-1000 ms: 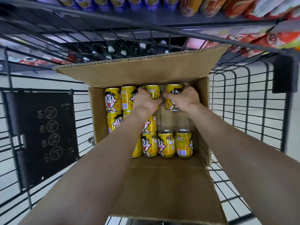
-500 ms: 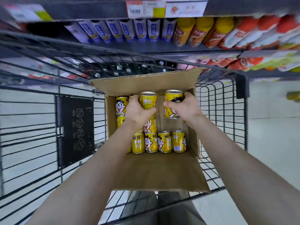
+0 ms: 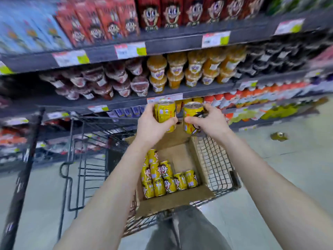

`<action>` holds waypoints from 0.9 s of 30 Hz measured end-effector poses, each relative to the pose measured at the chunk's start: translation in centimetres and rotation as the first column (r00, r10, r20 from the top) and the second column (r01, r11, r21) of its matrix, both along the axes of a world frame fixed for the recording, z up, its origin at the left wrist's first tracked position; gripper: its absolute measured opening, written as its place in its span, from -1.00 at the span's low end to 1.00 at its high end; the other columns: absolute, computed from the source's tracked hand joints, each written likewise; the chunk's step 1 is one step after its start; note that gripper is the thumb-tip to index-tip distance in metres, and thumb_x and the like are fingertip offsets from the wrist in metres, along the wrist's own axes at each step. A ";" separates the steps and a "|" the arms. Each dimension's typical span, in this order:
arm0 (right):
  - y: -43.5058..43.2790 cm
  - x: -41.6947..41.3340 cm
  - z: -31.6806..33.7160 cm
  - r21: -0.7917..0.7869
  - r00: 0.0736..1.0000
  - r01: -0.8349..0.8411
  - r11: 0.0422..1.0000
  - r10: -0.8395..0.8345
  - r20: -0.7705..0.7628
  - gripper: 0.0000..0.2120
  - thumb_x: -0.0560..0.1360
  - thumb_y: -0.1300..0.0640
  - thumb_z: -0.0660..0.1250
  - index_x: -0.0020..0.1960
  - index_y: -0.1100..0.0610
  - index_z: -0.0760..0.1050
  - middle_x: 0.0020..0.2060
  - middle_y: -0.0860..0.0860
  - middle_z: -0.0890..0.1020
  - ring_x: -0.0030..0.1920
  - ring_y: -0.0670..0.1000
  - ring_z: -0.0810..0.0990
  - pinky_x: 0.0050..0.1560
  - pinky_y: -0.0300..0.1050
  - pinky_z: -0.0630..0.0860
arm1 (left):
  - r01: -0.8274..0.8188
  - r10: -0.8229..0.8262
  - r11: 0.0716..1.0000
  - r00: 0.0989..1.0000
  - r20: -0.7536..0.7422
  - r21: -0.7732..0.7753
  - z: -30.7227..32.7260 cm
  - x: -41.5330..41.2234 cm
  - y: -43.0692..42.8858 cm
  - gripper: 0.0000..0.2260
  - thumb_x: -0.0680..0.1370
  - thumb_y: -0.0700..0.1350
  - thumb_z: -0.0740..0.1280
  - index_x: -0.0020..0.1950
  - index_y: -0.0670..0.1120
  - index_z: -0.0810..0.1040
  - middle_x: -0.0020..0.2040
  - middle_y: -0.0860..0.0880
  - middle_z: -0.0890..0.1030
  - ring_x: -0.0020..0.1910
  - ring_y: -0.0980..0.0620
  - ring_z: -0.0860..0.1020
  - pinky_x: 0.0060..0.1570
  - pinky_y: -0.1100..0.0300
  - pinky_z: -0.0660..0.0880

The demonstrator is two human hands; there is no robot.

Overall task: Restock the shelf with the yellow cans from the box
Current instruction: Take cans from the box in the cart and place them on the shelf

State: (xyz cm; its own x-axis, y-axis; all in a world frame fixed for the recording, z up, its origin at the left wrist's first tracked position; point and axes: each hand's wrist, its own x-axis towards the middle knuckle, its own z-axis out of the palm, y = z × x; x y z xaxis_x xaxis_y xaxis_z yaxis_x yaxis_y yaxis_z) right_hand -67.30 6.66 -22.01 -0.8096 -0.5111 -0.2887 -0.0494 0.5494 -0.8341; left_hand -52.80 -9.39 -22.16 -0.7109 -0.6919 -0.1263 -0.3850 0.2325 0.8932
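Note:
My left hand (image 3: 153, 125) grips yellow cans (image 3: 164, 113), apparently two side by side, held upright above the cardboard box (image 3: 173, 201). My right hand (image 3: 209, 121) grips one yellow can (image 3: 191, 118) with a cartoon face, close beside the left one. Both hands are raised in front of the store shelf (image 3: 126, 102). Several more yellow cans (image 3: 163, 177) lie in the left part of the box, which sits in a wire cart (image 3: 216, 168).
Shelves hold red cartons (image 3: 162, 13), red cups (image 3: 100, 82), orange cups (image 3: 194, 69) and bottled drinks (image 3: 252, 98). A can (image 3: 279, 136) lies on the floor at right. The cart's dark frame (image 3: 23, 168) stands at left. My legs (image 3: 185, 231) are below.
Both hands lifted their cans out of the box and up toward the shelves. The view tilted up from the box to the shelving.

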 end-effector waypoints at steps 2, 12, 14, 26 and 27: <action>1.3 0.0 3.6 -0.066 0.999 0.032 0.997 -0.034 -0.029 -0.04 0.06 -0.41 0.61 0.36 -0.02 0.50 0.07 -0.05 0.71 0.03 -0.01 0.69 0.06 0.02 0.65 | 0.033 -0.035 0.999 0.999 -0.042 -0.034 3.2 0.0 0.7 -0.45 0.36 0.10 0.63 0.25 0.11 0.47 0.06 0.21 0.65 0.03 0.26 0.63 0.02 0.28 0.53; 9.9 -1.9 17.5 -0.247 0.974 0.059 0.967 -0.110 -0.198 -0.61 0.33 -0.08 0.61 0.10 -0.17 0.56 -0.16 -0.14 0.70 -0.22 -0.17 0.63 -0.18 -0.25 0.48 | 0.160 -0.197 0.970 0.957 -0.214 -0.181 15.4 -3.9 7.3 -0.38 0.35 0.10 0.65 0.32 0.09 0.46 0.08 0.22 0.63 0.01 0.30 0.62 0.00 0.28 0.54; 11.9 -3.1 19.3 -0.282 0.966 0.053 0.958 -0.121 -0.230 -0.53 0.30 -0.13 0.62 0.16 -0.16 0.56 -0.08 -0.15 0.71 -0.13 -0.16 0.66 -0.11 -0.15 0.56 | 0.175 -0.218 0.965 0.948 -0.230 -0.193 17.3 -5.3 9.3 -0.39 0.35 0.12 0.65 0.30 0.10 0.47 0.07 0.22 0.64 -0.01 0.31 0.63 0.00 0.26 0.56; 30.9 -13.4 26.4 -0.335 0.915 0.030 0.942 -0.160 -0.370 -0.34 0.32 -0.13 0.60 0.37 -0.06 0.50 0.10 -0.17 0.66 0.08 -0.16 0.62 -0.02 -0.25 0.57 | 0.158 -0.236 0.957 0.913 -0.334 -0.245 24.1 -16.6 25.6 -0.41 0.43 0.07 0.61 0.37 0.06 0.46 0.12 0.20 0.62 0.02 0.33 0.60 -0.23 0.51 0.49; 32.7 -14.3 26.9 -0.341 0.918 0.037 0.939 -0.167 -0.360 -0.37 0.34 -0.11 0.60 0.35 -0.06 0.50 0.09 -0.18 0.66 0.05 -0.19 0.62 -0.11 -0.33 0.54 | 0.159 -0.240 0.955 0.910 -0.339 -0.250 24.3 -17.7 27.2 -0.39 0.42 0.08 0.61 0.40 0.06 0.46 0.15 0.18 0.63 0.04 0.31 0.60 -0.18 0.47 0.51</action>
